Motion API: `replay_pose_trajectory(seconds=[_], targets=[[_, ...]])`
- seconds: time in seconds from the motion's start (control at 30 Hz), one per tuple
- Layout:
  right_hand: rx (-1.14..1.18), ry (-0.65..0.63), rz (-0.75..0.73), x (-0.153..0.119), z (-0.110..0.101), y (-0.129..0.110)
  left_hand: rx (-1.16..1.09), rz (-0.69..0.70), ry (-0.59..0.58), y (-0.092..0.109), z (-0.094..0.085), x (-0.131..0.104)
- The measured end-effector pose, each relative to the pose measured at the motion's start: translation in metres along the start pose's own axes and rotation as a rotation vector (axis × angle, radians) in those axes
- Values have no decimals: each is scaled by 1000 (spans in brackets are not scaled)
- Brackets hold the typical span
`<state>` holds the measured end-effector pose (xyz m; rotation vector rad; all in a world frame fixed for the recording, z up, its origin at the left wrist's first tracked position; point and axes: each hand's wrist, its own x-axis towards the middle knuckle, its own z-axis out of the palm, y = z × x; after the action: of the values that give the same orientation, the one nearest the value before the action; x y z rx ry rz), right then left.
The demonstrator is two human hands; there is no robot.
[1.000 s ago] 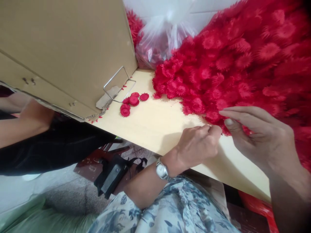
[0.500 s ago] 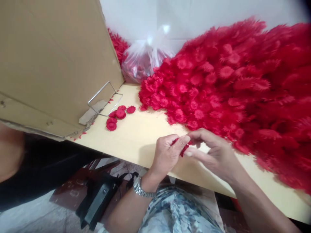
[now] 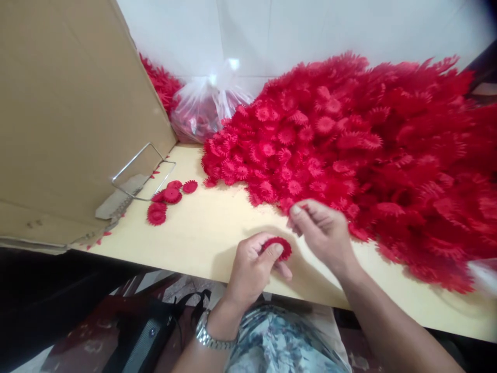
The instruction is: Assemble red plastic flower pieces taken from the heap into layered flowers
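My left hand (image 3: 246, 269) pinches a dark red disc with a toothed rim (image 3: 284, 248) between thumb and fingers, low over the pale tabletop (image 3: 198, 228). To the right and slightly higher, my right hand (image 3: 325, 233) is closed, thumb against fingertips. A trace of red shows at its fingers, but whether it is a held piece or the background I cannot tell. Just behind that hand lies the front edge of a large heap of red toothed, flower-like pieces (image 3: 287, 137). Several similar red discs (image 3: 172, 195) lie in a small group to the left.
A tall cardboard box (image 3: 77, 114) stands at the left, with a bent wire frame (image 3: 131, 162) by its lower edge. A tied clear plastic bag (image 3: 205, 111) leans at the back wall. Another bit of clear plastic (image 3: 483, 274) lies at right. The table's front edge is near my lap.
My hands have separated. The right one moved up toward the heap, fingers closed, while the left keeps the red disc, now more visible. The camera view has shifted to the right.
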<state>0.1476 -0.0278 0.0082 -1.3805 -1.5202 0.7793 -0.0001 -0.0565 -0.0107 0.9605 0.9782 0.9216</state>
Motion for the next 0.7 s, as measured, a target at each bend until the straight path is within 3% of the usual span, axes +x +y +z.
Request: replay_pose_trajectory(seconds=[0.1, 0.17, 0.23, 0.33, 0.5, 0.7], targets=[[-431, 183, -171, 26, -20, 10, -119, -49, 60, 1, -2, 0], [-710, 202, -297, 37, -32, 14, -172, -52, 115, 3, -4, 2], [-800, 202, -383, 37, -37, 13, -170, -40, 162, 4, -4, 3], [-599, 96, -382, 21, -31, 4, -133, -51, 211, 5, -4, 5], [-116, -336, -150, -8, -3, -10, -54, -36, 209, 3, -2, 8], [-48, -486, -58, -10, 4, -9, 73, -7, 136, 0, -1, 6]])
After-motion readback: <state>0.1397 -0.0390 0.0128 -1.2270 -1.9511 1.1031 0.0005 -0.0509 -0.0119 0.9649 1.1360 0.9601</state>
